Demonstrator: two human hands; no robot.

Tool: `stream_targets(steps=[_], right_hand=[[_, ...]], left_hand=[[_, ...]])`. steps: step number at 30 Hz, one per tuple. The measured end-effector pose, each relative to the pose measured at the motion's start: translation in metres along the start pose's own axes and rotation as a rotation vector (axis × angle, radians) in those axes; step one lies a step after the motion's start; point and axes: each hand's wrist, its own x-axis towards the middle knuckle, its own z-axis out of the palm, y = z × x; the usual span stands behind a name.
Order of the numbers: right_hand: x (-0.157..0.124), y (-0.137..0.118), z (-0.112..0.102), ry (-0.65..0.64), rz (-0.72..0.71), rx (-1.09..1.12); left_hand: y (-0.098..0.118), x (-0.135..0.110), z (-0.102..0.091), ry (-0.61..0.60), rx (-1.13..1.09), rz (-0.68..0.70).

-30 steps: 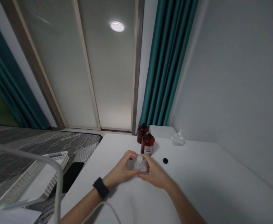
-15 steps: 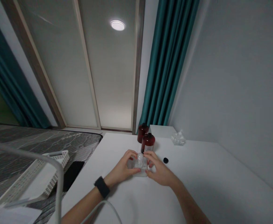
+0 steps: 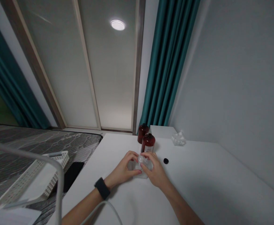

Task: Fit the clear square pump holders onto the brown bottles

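A clear, squat container (image 3: 141, 175) with a rounded transparent top (image 3: 141, 158) stands on the white table, partly covered by my fingers. My left hand (image 3: 123, 166), with a dark watch on its wrist, curls around the container's left side. From the right, my right hand (image 3: 157, 172) pinches the rounded top between thumb and fingers. Just behind them is a dark red-brown bottle (image 3: 148, 141) with a pale label, its lower part hidden by my right hand. A small black cap (image 3: 166, 161) lies to the right of that hand.
A second red-brown bottle (image 3: 141, 134) stands farther back, near a white box (image 3: 162, 131) and a crumpled clear plastic bag (image 3: 179, 138). At left are a white perforated basket (image 3: 17, 190), a black flat object (image 3: 73, 175) and a grey bent tube (image 3: 60, 187).
My right hand has shifted slightly left and closed its thumb and fingers on the container's rounded top. My left hand has stayed almost still around the container.
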Motion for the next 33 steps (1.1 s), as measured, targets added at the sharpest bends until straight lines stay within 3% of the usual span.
stream_targets(steps=[7,15,25,33], right_hand=[[-0.0014,0.0023,0.0024,0.034,0.039,-0.012],[-0.0009,-0.0048,0.0014,0.039,-0.074,-0.005],[-0.0001,-0.0018,0.0040,0.271,-0.055,0.007],[-0.0001,-0.0056,0.0026,0.347,-0.018,-0.013]], left_hand=[[0.0060,0.0011,-0.0002,0.001,-0.003,-0.042],[0.0035,0.0010,-0.0001,-0.013,0.011,-0.017],[0.0024,0.0018,-0.0035,-0.043,0.025,-0.032],[0.0036,0.0012,-0.0057,-0.079,0.039,-0.039]])
